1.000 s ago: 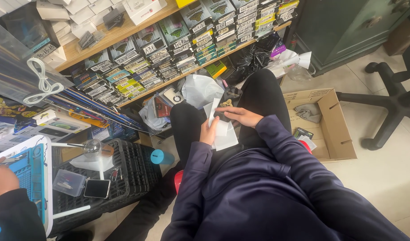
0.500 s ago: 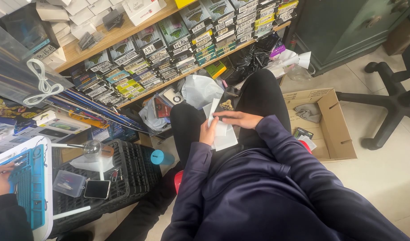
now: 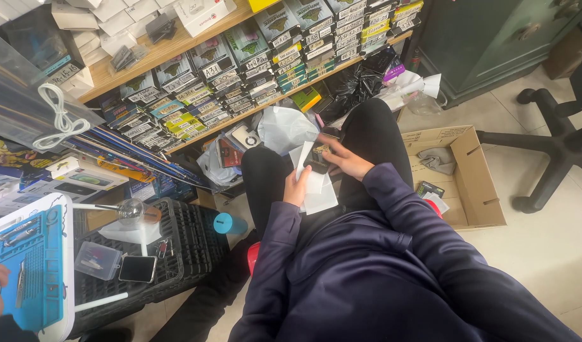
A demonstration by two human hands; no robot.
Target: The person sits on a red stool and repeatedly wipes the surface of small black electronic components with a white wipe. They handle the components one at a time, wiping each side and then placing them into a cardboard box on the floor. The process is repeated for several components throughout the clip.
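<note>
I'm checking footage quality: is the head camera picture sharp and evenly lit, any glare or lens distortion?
Head view: soft, even light with no hard shadows; the white paper in the left hand is bright but keeps its edges; the right hand is sharp, no motion blur; the wooden shelf slants steeply across the frame, a wide-lens look; only a faint sheen on the floor tiles.

Open tiled floor lies free to the right, while the cardboard box, office chair base, black crate (cluttered on top) and packed shelves hem in the rest.
</note>
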